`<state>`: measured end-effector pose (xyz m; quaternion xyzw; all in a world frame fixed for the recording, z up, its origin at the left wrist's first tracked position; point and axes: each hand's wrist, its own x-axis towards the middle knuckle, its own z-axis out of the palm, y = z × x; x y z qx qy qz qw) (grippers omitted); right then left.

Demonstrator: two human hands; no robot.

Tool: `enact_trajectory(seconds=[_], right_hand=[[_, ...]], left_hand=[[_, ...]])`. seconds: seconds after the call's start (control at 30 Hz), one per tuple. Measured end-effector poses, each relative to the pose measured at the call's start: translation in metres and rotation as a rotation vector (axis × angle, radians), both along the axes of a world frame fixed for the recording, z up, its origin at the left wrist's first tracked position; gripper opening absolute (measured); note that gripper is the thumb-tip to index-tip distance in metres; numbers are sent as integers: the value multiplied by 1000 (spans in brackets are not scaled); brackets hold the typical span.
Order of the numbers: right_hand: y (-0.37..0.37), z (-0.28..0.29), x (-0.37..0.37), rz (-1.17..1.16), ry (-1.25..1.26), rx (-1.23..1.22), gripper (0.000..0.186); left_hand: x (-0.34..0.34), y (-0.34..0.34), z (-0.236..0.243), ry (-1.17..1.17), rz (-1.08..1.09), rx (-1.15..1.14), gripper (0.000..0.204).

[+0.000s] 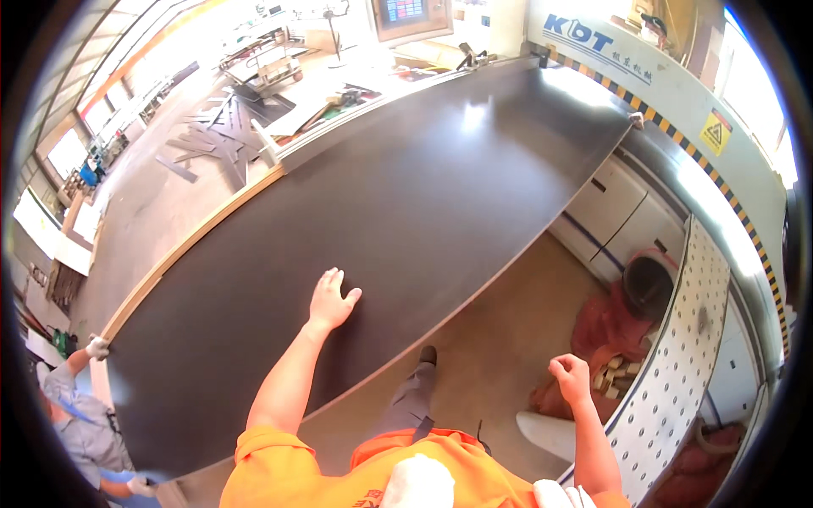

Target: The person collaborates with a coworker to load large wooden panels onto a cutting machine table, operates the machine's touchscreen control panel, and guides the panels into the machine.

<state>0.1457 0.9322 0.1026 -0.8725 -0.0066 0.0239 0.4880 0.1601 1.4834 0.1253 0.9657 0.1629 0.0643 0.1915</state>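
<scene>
A large dark board (pixel 398 203) stretches from the lower left to the machine at the far right, its surface smooth and slightly glossy. My left hand (pixel 334 299) lies on the board near its front edge, with the thumb spread away from the fingers. To the right, away from the board, my right hand (pixel 572 378) hangs in the air with its fingers curled and nothing visible in them. At the board's left end, a co-worker's gloved hand (pixel 98 346) grips the corner, and a second glove (pixel 141 485) is at the lower corner.
A machine beam (pixel 677 93) with a black-yellow striped edge spans the right. A perforated metal table (pixel 669 381) stands beside my right hand. Red sacks (pixel 603 326) and wood offcuts (pixel 616 377) lie below. Loose strips (pixel 216 140) litter the floor at back left.
</scene>
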Motion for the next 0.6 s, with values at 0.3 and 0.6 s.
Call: enact_trajectory(seconds=[0.3, 0.6], right_hand=[[-45, -19, 294, -298, 451, 360, 40], [-108, 49, 511, -454, 344, 528, 36]], left_hand=[[181, 2, 7, 77, 29, 197, 74], [190, -29, -9, -129, 369, 167, 57]])
